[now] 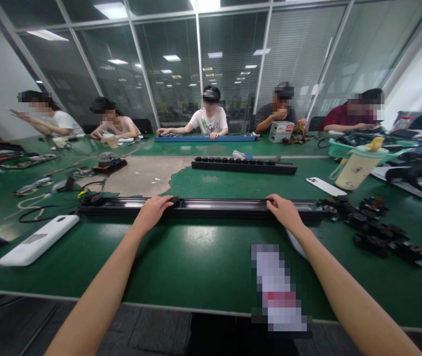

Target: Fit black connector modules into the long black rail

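Note:
A long black channel-shaped rail (220, 213) lies crosswise on the green table in front of me, its inside shiny. My left hand (153, 211) is closed at the left half of the rail, its fingertips on a small black block (175, 201) seated in the channel. Farther right, my right hand (284, 210) grips the rail with bent fingers over its far wall. Another dark piece with a cable (91, 198) sits at the rail's left end. Several loose black blocks (377, 222) lie in a cluster beyond the right end.
A white power bank (40, 241) lies at left, a blurred-out phone-like item (279, 291) near the front edge. Behind the rail are a second rail (244, 167) filled with blocks, a white phone (325, 187) and a yellowish cup (359, 168). Several people sit across the table.

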### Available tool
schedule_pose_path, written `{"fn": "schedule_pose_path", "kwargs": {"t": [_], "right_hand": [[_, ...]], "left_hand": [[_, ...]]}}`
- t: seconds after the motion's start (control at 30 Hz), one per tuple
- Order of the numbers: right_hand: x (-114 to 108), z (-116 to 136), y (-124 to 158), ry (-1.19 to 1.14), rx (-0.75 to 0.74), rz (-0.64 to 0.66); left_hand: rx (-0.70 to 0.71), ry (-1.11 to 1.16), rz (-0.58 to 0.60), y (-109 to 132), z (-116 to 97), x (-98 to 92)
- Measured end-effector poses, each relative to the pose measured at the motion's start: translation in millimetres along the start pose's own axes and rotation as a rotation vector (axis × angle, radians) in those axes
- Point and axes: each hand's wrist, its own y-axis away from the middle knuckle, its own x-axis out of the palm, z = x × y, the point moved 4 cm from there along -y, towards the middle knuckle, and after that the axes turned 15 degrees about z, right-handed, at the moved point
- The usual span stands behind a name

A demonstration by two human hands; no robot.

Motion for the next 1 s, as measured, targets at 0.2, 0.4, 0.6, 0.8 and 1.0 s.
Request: {"fn": "schedule_pose_path", "kwargs": {"t": [0.2, 0.4, 0.6, 0.8, 1.0], "right_hand": [[0.8, -1.4, -1.1, -0.008, 0.000, 0.011], [1.7, -2.5, -1.8, 0.004, 0.000, 0.002], [0.6, -1.2, -0.5, -0.015, 0.010, 0.003], [0.0, -0.4, -0.1, -0.023, 0.015, 0.016], [0.0, -0.7, -0.4, -0.019, -0.003, -0.001]], "left_hand": [[0.003, 0.010, 0.001, 0.5, -1.4, -1.1], [-0.007, 0.004, 0.009, -0.8, -1.0, 0.8], [-0.005, 0.020, 0.003, -1.0, -2.7, 1.7], [-0.007, 0.042, 0.006, -0.9, -7.4, 1.5], [-0.005, 0.046, 0.001, -1.8, -12.5, 2.1]]}}
